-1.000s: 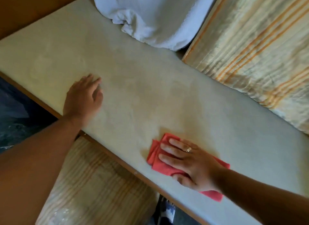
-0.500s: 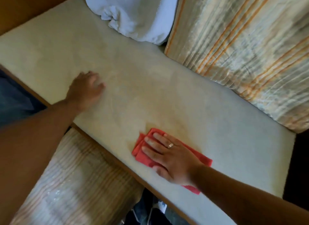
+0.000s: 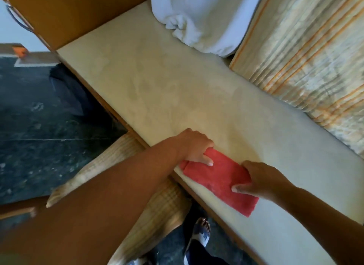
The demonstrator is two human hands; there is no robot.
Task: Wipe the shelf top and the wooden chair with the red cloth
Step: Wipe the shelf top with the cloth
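Note:
The red cloth [image 3: 220,179] lies spread flat in a long rectangle near the front edge of the cream shelf top [image 3: 157,83]. My left hand [image 3: 195,146] grips the cloth's left end, thumb pressed on top. My right hand [image 3: 262,179] pinches its right part, thumb along the near edge. Both hands hold the cloth against the shelf surface. No wooden chair can be made out clearly in this view.
A white bundled cloth [image 3: 201,18] sits at the back of the shelf beside a striped yellow curtain [image 3: 307,57]. A brown wooden panel [image 3: 74,14] stands at the shelf's left end. Striped fabric [image 3: 157,205] hangs below the shelf edge, above a dark speckled floor [image 3: 39,126] and my foot [image 3: 199,235].
My left hand left the bare shelf and came over to grip the cloth's left end. The folded cloth now lies opened out longer, and my right hand shifted from pressing flat to pinching it.

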